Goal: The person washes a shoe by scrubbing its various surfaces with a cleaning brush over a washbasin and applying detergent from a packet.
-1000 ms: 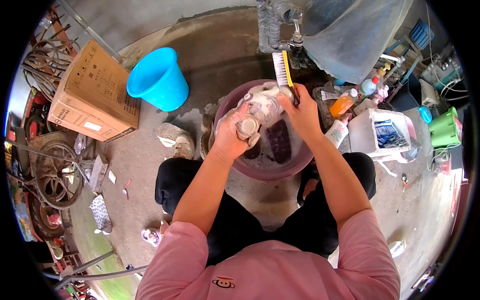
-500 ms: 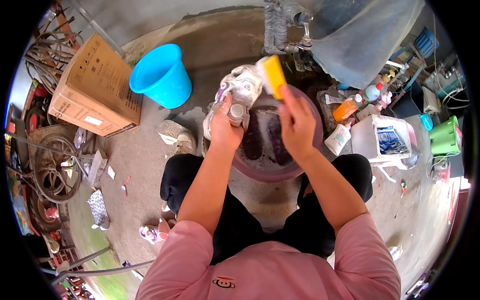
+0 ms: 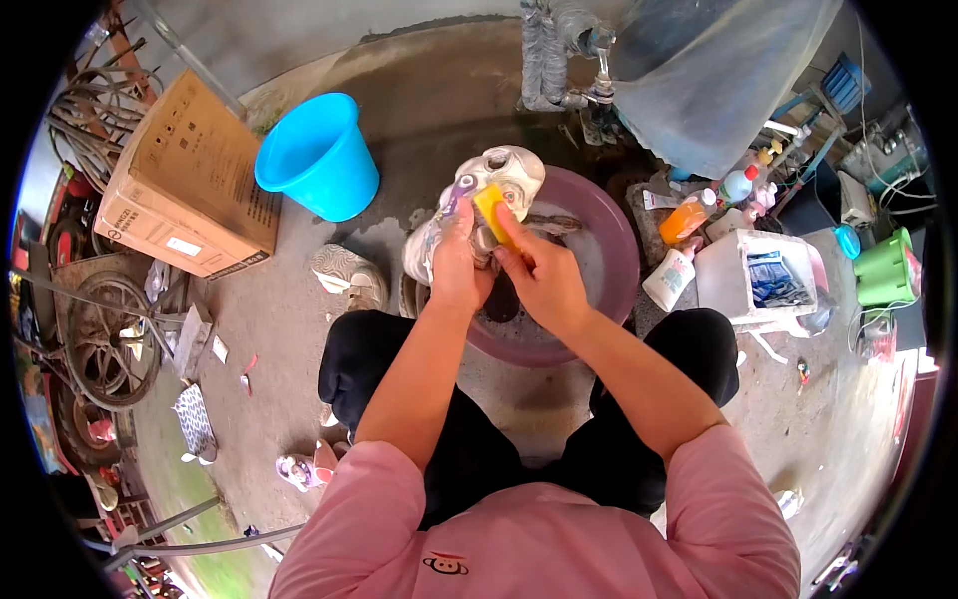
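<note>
My left hand point(image 3: 461, 262) is closed around a white shoe with purple patches point(image 3: 511, 170), held over the left part of a purple basin point(image 3: 617, 235). In my right hand point(image 3: 544, 278) is a yellow scrubbing brush point(image 3: 488, 208). The brush lies against the shoe, close to my left fingers, and its bristles are hidden. Whitish, sudsy water and a dark, flat item point(image 3: 502, 302) are in the basin, partly covered by my hands. On the floor to the left, beside my knee, sits a pair of pale patterned shoes point(image 3: 344, 272).
A blue bucket point(image 3: 321, 160) and a cardboard box point(image 3: 190, 180) stand at the left. Taps on wrapped pipes point(image 3: 544, 65) rise behind the basin. To the right are bottles, among them an orange one point(image 3: 687, 218), and a white container point(image 3: 728, 282) holding blue packets.
The brush has come down and left from beside the shoe onto it, with my right hand now close to my left. The shoe has turned somewhat in my left hand.
</note>
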Demonstrator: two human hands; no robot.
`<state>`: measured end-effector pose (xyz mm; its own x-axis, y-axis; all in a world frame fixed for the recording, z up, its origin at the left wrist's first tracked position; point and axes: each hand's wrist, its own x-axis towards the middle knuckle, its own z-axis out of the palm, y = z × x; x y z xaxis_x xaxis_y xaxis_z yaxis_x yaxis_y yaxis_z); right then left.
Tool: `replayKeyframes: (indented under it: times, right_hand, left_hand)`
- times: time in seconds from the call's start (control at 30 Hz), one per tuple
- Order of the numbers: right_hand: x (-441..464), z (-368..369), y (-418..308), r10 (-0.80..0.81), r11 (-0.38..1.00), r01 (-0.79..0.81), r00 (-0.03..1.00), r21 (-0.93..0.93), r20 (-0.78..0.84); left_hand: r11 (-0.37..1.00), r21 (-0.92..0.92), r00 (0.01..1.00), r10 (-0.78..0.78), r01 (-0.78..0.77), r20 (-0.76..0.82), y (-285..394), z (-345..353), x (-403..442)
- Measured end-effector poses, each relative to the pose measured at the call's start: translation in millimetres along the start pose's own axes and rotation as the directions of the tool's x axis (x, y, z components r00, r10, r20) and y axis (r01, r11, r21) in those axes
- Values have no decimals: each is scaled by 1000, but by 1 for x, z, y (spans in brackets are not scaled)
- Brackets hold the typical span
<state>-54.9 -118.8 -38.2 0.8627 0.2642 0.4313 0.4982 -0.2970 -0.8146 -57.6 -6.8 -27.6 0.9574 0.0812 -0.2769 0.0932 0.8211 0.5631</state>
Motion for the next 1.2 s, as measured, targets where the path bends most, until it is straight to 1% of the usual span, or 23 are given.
replayKeyframes:
  times: [0.1,0.13,0.2,0.27,0.3,0.33,0.4,0.47,0.5,0.53,0.6,0.63,0.7,0.73,0.8,0.83,0.93,0.97,1.03,1.07,1.13,1.17,1.2]
  right_hand:
    - [21,-17,9,93,978,-92,996,-189,-6]
    - [32,-20,22,164,968,-183,979,-173,-118]
    - [37,-25,35,238,957,-257,960,-136,-145]
    - [14,-14,18,79,996,-81,993,-23,-82]
    - [1,-10,7,32,999,-33,999,37,14]
    - [-10,-2,3,104,984,-111,993,137,54]
    - [2,-9,9,14,999,-15,1000,-39,-26]
    - [25,-16,30,73,991,-89,985,-98,-155]
    - [35,-28,31,271,957,-280,956,-78,-111]
    - [32,-27,26,243,968,-248,965,-37,-98]
    - [12,-19,12,188,982,-185,979,41,-81]
    - [0,-17,5,89,993,-86,996,83,-30]
    - [-8,-13,-3,34,997,-35,999,74,20]
    - [-3,-19,-4,88,996,-89,994,12,70]
    - [23,-25,12,128,988,-135,988,-78,-89]
    - [35,-32,18,295,953,-287,952,99,-84]
    - [16,-22,5,223,974,-218,971,60,-90]
    - [3,-18,1,105,992,-104,994,71,-17]
    - [-8,-8,0,30,985,-28,999,169,-10]
    - [-3,-12,4,-3,993,5,1000,122,-21]
    - [22,-24,4,59,995,-51,994,89,-95]
    - [31,-31,-1,242,970,-240,969,43,-59]
    - [30,-29,3,208,977,-203,974,58,-93]
  left_hand:
    - [1000,21,995,9,-7,-96,-13,-9,2]
    - [992,118,999,39,-38,-8,-16,-5,-8]
    - [992,86,995,86,-90,45,-37,-18,6]
    - [991,126,998,58,-53,-38,-15,-7,-6]
    - [997,35,997,75,-74,-17,-6,-4,-2]
    - [999,19,999,46,-46,23,2,-11,-1]
    - [997,33,997,65,-67,38,-4,-12,0]
    - [993,50,992,98,-103,83,-16,-11,-2]
    - [991,57,988,112,-118,104,-22,-9,-5]
    - [995,66,993,66,-73,103,-25,-7,-8]
    - [998,56,998,12,-9,-58,-12,-4,-12]
    - [993,76,992,82,-90,96,-4,-4,-12]
    - [997,62,997,44,-47,59,2,-2,-12]
    - [997,62,995,44,-50,84,-1,-5,-10]
    - [982,176,996,56,-68,74,-16,-18,-8]
    - [969,235,996,60,-75,71,-19,-18,-10]
    - [992,126,1000,28,-29,14,-9,-6,-13]
    - [992,115,994,30,-42,106,-5,-21,-5]
    - [998,60,990,16,-25,141,5,-5,-12]
    - [998,41,983,34,-43,181,6,-4,-12]
    - [999,11,990,29,-31,140,-1,-1,-12]
    - [1000,-4,993,26,-26,119,-3,0,-11]
    - [1000,3,993,22,-22,114,-4,-1,-12]
